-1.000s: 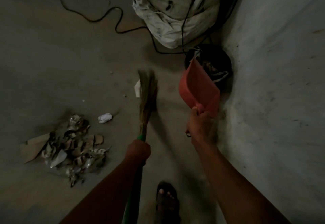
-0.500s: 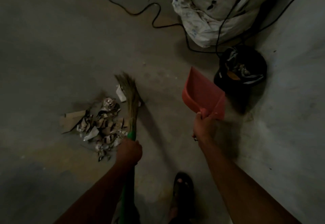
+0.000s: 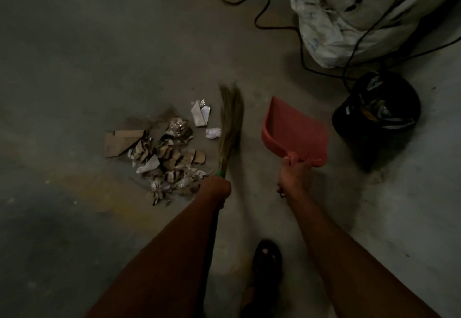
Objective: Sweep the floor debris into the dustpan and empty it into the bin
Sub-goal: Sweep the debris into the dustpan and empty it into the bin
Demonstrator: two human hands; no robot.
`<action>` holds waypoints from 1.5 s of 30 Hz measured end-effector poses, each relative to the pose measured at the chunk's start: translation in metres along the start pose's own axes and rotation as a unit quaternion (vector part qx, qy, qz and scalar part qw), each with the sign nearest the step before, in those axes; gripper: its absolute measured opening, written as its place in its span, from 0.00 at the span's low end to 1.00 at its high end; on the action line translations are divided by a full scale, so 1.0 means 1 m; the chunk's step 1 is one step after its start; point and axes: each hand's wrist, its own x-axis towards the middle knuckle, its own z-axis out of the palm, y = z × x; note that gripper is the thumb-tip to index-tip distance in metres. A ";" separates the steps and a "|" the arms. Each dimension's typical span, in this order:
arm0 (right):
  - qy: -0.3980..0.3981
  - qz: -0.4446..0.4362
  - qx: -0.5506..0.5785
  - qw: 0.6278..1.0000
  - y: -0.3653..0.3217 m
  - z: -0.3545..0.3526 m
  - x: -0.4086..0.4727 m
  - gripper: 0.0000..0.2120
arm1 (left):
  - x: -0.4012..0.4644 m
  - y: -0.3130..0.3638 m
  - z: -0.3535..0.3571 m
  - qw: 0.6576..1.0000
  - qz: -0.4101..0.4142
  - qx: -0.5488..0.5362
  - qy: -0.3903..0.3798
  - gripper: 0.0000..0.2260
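Observation:
A pile of debris (image 3: 162,158), torn cardboard, foil and crumpled paper, lies on the concrete floor left of centre. My left hand (image 3: 216,189) grips the green handle of a straw broom (image 3: 230,123); its bristles point away from me just right of the pile. My right hand (image 3: 293,176) holds the handle of a red dustpan (image 3: 294,130), lifted off the floor and tilted, between the broom and the bin. A black round bin (image 3: 374,108) with rubbish inside stands to the right of the dustpan.
A white sack (image 3: 349,13) slumps behind the bin at top right. Black cables (image 3: 262,15) snake over the floor and across the sack. My sandalled foot (image 3: 267,262) stands at the bottom centre. A pale wall (image 3: 424,217) runs along the right.
The dustpan has come away from above the bin and moved left. The broom has swung left to the edge of the debris pile, and my view has shifted toward the pile.

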 end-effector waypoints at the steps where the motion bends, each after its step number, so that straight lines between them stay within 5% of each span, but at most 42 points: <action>1: -0.008 -0.004 -0.008 1.000 -0.001 0.004 -0.007 0.31 | 0.003 -0.008 -0.005 1.000 -0.015 -0.014 0.003 0.19; 4: -0.041 -0.006 -0.017 0.999 -0.006 0.016 -0.026 0.23 | 0.011 -0.039 -0.020 0.999 -0.038 -0.032 0.017 0.18; 8: -0.060 -0.003 -0.036 0.998 -0.010 0.042 -0.049 0.24 | 0.013 -0.088 -0.047 0.999 -0.030 0.015 0.028 0.15; 15: -0.099 -0.015 -0.061 0.993 -0.033 0.066 -0.078 0.25 | -0.006 -0.131 -0.077 0.986 0.112 0.068 0.103 0.16; 20: -0.053 -0.023 -0.081 0.995 -0.054 0.068 -0.083 0.29 | -0.008 -0.094 -0.084 0.970 0.201 0.035 0.131 0.18; 25: -0.019 -0.069 -0.140 0.988 -0.061 0.058 -0.065 0.23 | 0.034 -0.007 -0.082 0.967 0.220 0.005 0.129 0.19; 29: -0.002 -0.046 -0.126 0.991 -0.062 0.049 -0.038 0.29 | 0.074 0.058 -0.073 0.979 0.169 -0.116 0.009 0.16; 33: -0.025 -0.096 -0.185 0.978 -0.049 0.050 -0.016 0.25 | 0.103 0.073 -0.057 0.969 0.063 -0.227 -0.075 0.13; 39: -0.051 -0.131 -0.251 0.958 -0.047 0.058 -0.023 0.22 | 0.077 -0.001 -0.031 0.973 -0.008 -0.231 -0.006 0.17; 45: -0.059 -0.077 -0.196 0.976 -0.061 0.074 -0.047 0.29 | 0.029 -0.095 -0.027 0.981 0.011 -0.174 0.080 0.18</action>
